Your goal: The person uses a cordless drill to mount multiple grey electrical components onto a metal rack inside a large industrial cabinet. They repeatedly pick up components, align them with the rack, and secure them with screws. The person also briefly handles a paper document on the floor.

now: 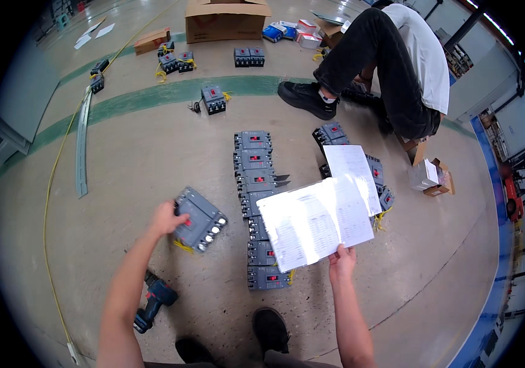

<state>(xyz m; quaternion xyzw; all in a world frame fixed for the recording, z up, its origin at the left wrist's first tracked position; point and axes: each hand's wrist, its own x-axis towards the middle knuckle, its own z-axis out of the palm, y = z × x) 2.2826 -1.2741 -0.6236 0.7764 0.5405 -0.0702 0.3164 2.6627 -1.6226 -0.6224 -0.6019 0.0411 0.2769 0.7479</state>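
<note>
My left hand (168, 219) is closed on the left side of a large grey circuit breaker (198, 222). This breaker has a red switch, silvery terminals along one edge and yellow wires below. Between thumb and fingers, my right hand (342, 259) pinches the lower edge of a printed sheet (311, 224), which looks glossy. A second printed page (355, 175) juts out behind it. The papers cover part of a long column of grey circuit breakers (254, 161) on the floor, and part of another group (333, 132) to its right.
A cordless drill (157, 299) lies near my left forearm. Ahead right, a person (391, 67) sits low, beside an open small carton (439, 178). Farther off are a large cardboard box (228, 21), a single breaker (214, 99) and a metal strip (82, 144). A yellow cord (54, 165) runs along the left.
</note>
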